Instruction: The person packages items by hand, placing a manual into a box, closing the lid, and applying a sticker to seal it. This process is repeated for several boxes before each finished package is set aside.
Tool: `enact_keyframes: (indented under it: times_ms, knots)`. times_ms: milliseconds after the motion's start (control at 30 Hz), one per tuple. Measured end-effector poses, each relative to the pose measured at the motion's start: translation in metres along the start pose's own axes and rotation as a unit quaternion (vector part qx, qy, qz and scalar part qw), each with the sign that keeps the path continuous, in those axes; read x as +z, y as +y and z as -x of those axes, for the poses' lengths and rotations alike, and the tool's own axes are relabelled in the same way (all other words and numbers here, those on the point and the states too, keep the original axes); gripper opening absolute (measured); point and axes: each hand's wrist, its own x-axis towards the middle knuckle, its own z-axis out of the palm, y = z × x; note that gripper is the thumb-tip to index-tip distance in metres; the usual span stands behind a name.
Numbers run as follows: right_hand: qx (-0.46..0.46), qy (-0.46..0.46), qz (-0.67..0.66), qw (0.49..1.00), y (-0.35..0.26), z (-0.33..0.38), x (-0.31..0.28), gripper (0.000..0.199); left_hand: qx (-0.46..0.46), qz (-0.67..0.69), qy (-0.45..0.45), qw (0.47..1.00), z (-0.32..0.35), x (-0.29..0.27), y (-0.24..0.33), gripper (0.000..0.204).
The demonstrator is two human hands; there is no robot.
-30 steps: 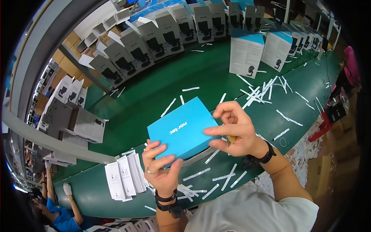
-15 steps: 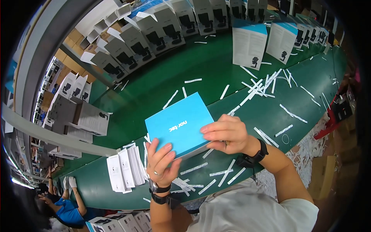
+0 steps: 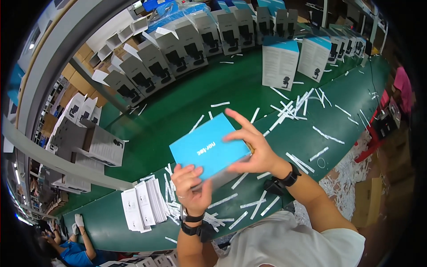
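Observation:
A blue-topped carton (image 3: 200, 155) with white sides is held above the green table. My left hand (image 3: 192, 184) grips its near left corner, fingers over the lid and thumb along the near side. At the right end my right hand (image 3: 255, 151) holds the carton between thumb and middle fingers, with its index finger lifted off the lid. A small yellowish-brown thing shows by the right palm, too little to make out. Left of my left hand lies a stack of white printed leaflets (image 3: 144, 204), and torn white strips (image 3: 222, 200) are scattered beneath the carton.
Open-flapped cartons (image 3: 160, 71) stand in a curved row along the far side. Two blue-topped cartons (image 3: 279, 64) stand upright farther right. A heap of white strips (image 3: 291, 107) lies on the green table (image 3: 178, 107). Another person (image 3: 78, 249) with white gloves is at lower left.
My right hand has opened somewhat and shifted over the carton's right end, its index finger now raised. The carton has tilted slightly. The whole view has shifted a little.

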Motion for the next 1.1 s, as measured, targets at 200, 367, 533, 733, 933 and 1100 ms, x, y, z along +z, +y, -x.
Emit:
enact_keyframes:
  times_ms: [200,367,533,733,933,1100]
  knots:
    - [-0.078,-0.076,0.009,0.994,0.024,-0.015,-0.008,0.084,-0.011,0.053,-0.088,0.995,-0.038,-0.010,-0.032,0.078]
    - [-0.148,-0.069,0.014,0.987,0.033,-0.013,-0.008,0.081,-0.064,0.072,-0.087,0.992,-0.021,-0.016,-0.034,0.075]
    - [-0.045,-0.080,-0.069,0.993,0.037,-0.026,-0.012,0.086,0.032,-0.038,-0.110,0.993,-0.042,-0.027,-0.027,0.051]
    - [-0.063,-0.025,-0.047,0.997,0.068,-0.021,-0.035,0.090,-0.002,-0.307,-0.013,0.952,-0.148,-0.071,-0.180,0.035]
    - [0.027,0.260,0.229,0.938,0.136,-0.055,-0.114,0.068,-0.265,-0.754,-0.157,0.580,-0.128,-0.255,-0.333,0.020]
    - [0.090,0.299,0.293,0.904,0.130,-0.078,-0.139,0.064,-0.170,-0.716,-0.223,0.639,-0.152,-0.227,-0.273,0.024]
